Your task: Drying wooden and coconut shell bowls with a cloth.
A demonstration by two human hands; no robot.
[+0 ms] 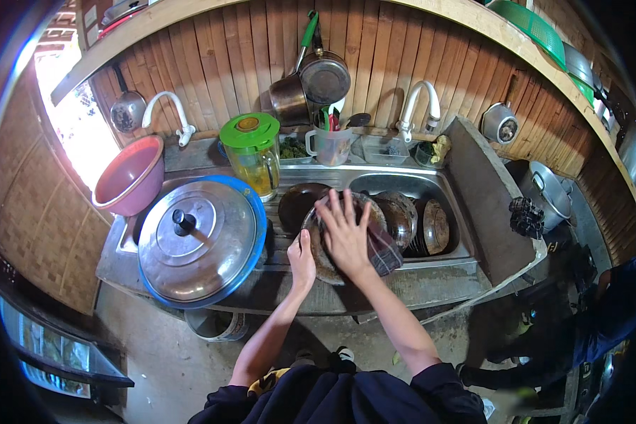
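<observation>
A round, mottled brown dish [326, 270] is tilted over the left edge of the sink basin. My left hand [301, 262] grips its left rim, thumb up. Spread flat over the dish is my right hand [347, 233], fingers apart and palm on a dark checked cloth [386, 250]. Part of the cloth hangs past the dish's right side; the rest is hidden under the palm. Several brown bowls [434, 227] stand on edge in the steel sink basin [456, 246]. Another dark round dish [297, 204] rests on the ridged drainboard behind my left hand.
At left, a large metal lid [217, 254] covers a blue basin [262, 222], beside a pink basin [138, 175]. A green-lidded blender jug [252, 159], a plastic pitcher [333, 143] and two white faucets [421, 106] line the back. A concrete partition [487, 201] rises right; another person [609, 312] is beyond.
</observation>
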